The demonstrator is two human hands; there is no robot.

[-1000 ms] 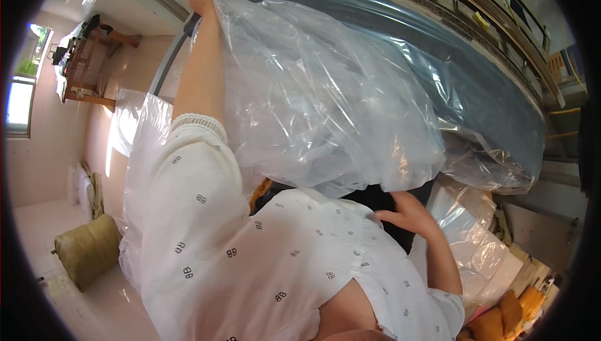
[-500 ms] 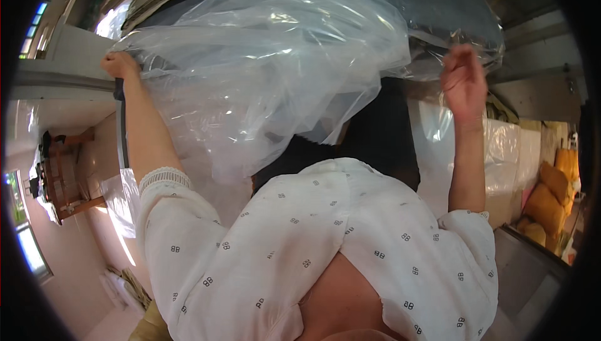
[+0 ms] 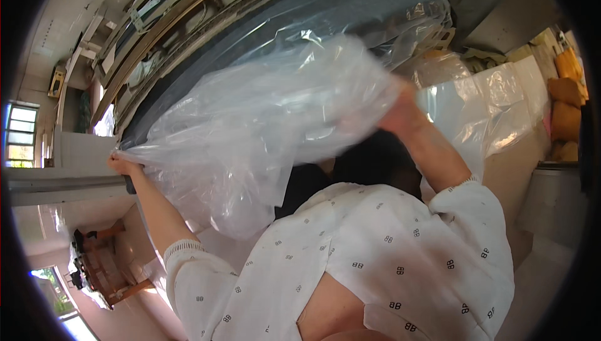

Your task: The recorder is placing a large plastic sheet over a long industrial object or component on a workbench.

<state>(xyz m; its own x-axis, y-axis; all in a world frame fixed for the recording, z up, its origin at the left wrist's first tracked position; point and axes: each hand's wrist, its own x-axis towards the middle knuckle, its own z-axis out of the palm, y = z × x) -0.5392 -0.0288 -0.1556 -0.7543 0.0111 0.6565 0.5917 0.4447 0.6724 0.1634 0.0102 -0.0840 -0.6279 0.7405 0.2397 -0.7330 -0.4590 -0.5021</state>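
Note:
A large sheet of clear plastic film [image 3: 250, 112] hangs in loose folds in front of me, partly spread over a dark surface [image 3: 375, 3]. Out at the far left, my left hand [image 3: 125, 164] is closed on a gathered corner of the film, which pulls into tight creases there. My right hand [image 3: 404, 108] is at the film's right edge, touching or just behind it. Motion smears its fingers, so I cannot make out their grip. Below the film, my dark-clothed legs show.
Beyond the dark surface runs a wooden-edged frame [image 3: 150, 18] with rails. More clear plastic [image 3: 460, 100] lies over pale sheets at right, near orange-yellow bundles [image 3: 565, 100]. A grey rail [image 3: 69, 184] ends by my left hand. A wooden stool-like piece [image 3: 113, 266] stands at lower left.
My right hand has come inward and nearer, from apart and raised to the film's edge. The left still holds its corner. The view has tilted, showing more of the frame beyond.

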